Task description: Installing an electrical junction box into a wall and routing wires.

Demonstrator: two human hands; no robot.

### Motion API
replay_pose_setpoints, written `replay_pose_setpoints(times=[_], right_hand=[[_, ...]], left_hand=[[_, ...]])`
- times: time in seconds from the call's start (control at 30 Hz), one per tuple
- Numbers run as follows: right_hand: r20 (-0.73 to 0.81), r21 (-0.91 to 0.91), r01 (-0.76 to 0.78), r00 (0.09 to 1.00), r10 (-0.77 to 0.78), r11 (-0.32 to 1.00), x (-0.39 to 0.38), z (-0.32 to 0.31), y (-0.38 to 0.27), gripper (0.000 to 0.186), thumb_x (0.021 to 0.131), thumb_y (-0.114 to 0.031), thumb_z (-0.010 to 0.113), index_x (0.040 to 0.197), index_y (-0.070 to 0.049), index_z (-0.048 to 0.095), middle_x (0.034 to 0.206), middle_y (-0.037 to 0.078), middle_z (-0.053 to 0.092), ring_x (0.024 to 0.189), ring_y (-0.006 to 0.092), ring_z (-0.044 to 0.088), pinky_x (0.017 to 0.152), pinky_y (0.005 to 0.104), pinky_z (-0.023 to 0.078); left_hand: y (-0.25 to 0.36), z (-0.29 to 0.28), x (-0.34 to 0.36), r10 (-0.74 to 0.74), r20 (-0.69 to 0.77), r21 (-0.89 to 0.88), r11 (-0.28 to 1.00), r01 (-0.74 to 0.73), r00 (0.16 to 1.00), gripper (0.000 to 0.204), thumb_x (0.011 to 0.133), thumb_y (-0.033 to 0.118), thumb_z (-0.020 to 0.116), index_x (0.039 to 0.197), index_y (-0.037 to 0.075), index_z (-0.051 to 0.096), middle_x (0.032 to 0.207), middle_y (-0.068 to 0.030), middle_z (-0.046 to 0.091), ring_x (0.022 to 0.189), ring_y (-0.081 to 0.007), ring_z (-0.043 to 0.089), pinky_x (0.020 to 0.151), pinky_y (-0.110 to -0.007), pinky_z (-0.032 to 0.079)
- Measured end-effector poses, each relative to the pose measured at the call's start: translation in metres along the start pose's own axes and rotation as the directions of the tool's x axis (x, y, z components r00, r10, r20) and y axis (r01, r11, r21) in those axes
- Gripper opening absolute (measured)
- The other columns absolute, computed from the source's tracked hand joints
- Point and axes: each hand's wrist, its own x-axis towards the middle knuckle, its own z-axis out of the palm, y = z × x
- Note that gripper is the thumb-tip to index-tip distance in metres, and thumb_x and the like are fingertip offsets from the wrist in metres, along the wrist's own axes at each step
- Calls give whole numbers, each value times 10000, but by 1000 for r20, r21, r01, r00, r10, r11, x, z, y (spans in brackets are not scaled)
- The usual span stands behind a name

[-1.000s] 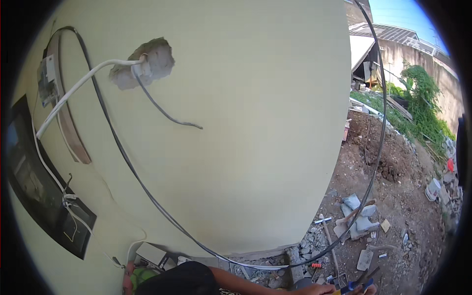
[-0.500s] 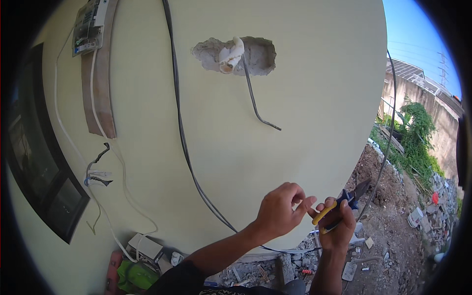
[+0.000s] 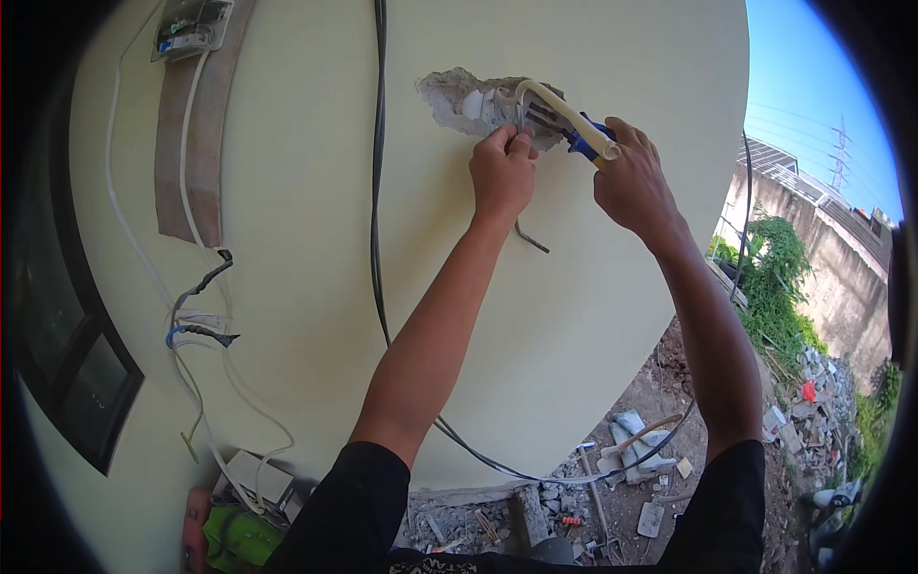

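High on the wall, a rough hole [image 3: 445,100] is broken into the plaster. My left hand [image 3: 504,177] is at its lower edge, fingertips closed around a dark grey cable [image 3: 532,239] whose cut end hangs below the hand. To the right, my right hand [image 3: 636,177] grips a pair of pliers [image 3: 579,145] with blue and yellow handles. The pliers' jaws reach into the hole beside the left fingertips; whether they bite on the cable is hard to see. A cream conduit pipe [image 3: 566,110] bends out of the hole and passes over the pliers toward my right hand.
Long black cables [image 3: 377,191] hang down the wall and loop right. On the left are an electric meter box [image 3: 196,27], loose white wires and taped wire ends [image 3: 212,335]. Rubble [image 3: 521,517] and tools lie below; a green bag [image 3: 239,536] sits lower left.
Both hands have risen from low in front of the wall to the hole. The pliers' jaws are now in the hole, the left hand has taken the cable, and the pipe juts out rightward.
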Motion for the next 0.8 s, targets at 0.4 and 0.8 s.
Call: replay_pose_setpoints(times=[0.4,0.8], right_hand=[[236,-356,-39,963,130,934,36,-10,-46,599,830,19,522,1423,59,449,1580,361,243,1509,485,215,1159,678,263],[100,-231,-40,993,64,972,35,25,-19,388,821,36,572,1208,33,536,1100,191,552,1082,412,557,979,509,444]], left_hand=[[-15,-1,4,43,127,-57,998,-36,991,208,986,164,606,957,-7,720,727,-30,680,597,-76,576,559,-262,472],[-33,-7,11,277,168,27,958,-286,946,267,989,205,605,815,8,649,663,-65,674,555,-134,598,561,-322,483]])
